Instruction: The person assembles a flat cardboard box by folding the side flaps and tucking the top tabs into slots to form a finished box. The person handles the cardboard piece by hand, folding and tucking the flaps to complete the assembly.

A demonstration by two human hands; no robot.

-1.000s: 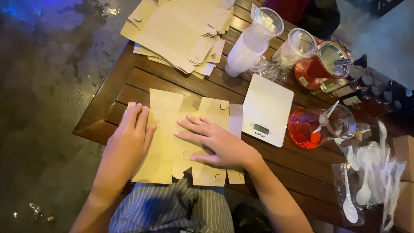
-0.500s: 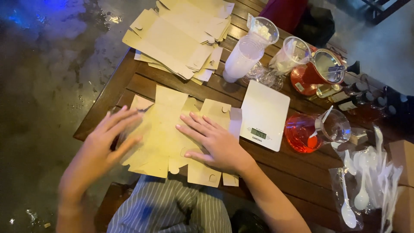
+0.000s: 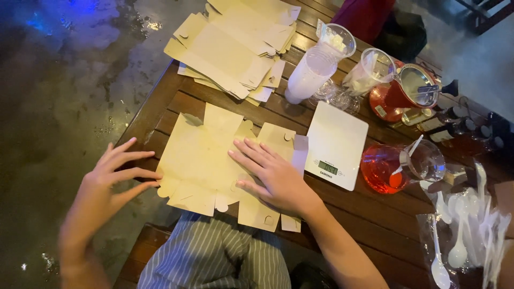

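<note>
A flat, unfolded tan cardboard box blank [image 3: 201,160] lies at the near edge of a dark slatted wooden table [image 3: 176,104]. My right hand [image 3: 270,174] presses flat on the blank's right half, fingers spread and pointing left. My left hand [image 3: 110,179] hovers just off the blank's left edge with fingers apart, fingertips almost touching the cardboard, holding nothing. A second blank [image 3: 278,142] peeks out from under the right side of the first.
A stack of more tan box blanks [image 3: 235,45] sits at the table's far side. A white kitchen scale [image 3: 334,144] lies right of my hand. Stacked plastic cups [image 3: 316,67], jugs of red liquid [image 3: 393,166], bottles and bagged white plastic spoons [image 3: 460,235] crowd the right.
My left hand has lifted off the cardboard and drawn back to the left, past the blank's edge. My right hand stays pressed on the blank.
</note>
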